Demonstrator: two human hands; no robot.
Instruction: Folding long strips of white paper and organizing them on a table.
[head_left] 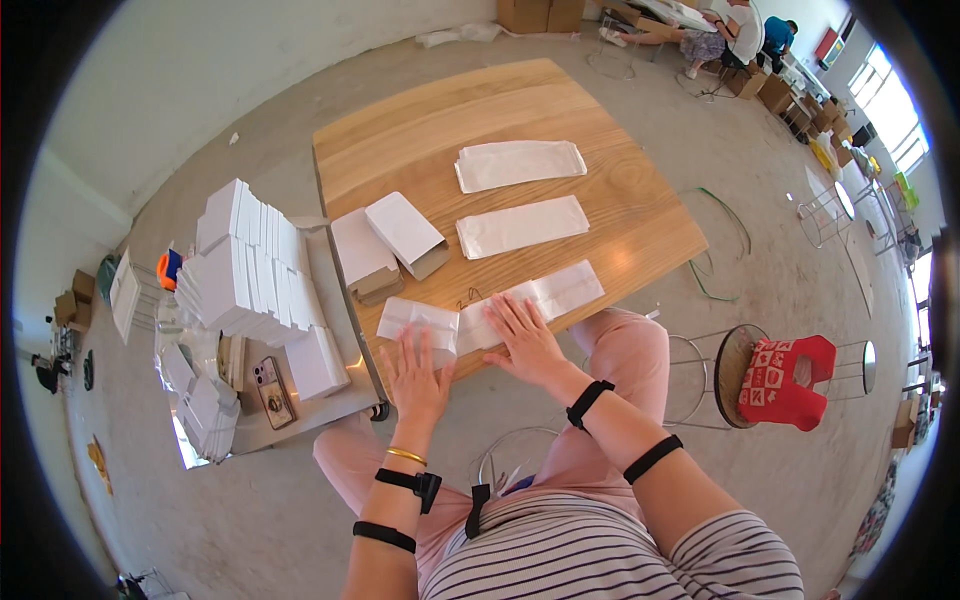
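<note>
My left hand (418,378) lies with fingers spread on a short, translucent white sleeve (402,313) at the table's near edge. My right hand (526,342) rests flat, fingers stretched out, on a longer flat white sleeve (572,288) that runs to the right. The two sleeves meet or overlap between my hands; which one is on top I cannot tell for sure. Beyond them lie two stacks of flat white sleeves, a nearer one (523,227) and a farther one (521,165). Two white boxes (405,230) with brown-grey ends lean together left of the stacks.
A metal side table (345,300) on the left carries tall piles of white boxes (248,262) and a phone (272,392). Right of my knee stands a round stool with a red bag (790,382). A green strap (735,220) lies on the floor. People sit at the far right.
</note>
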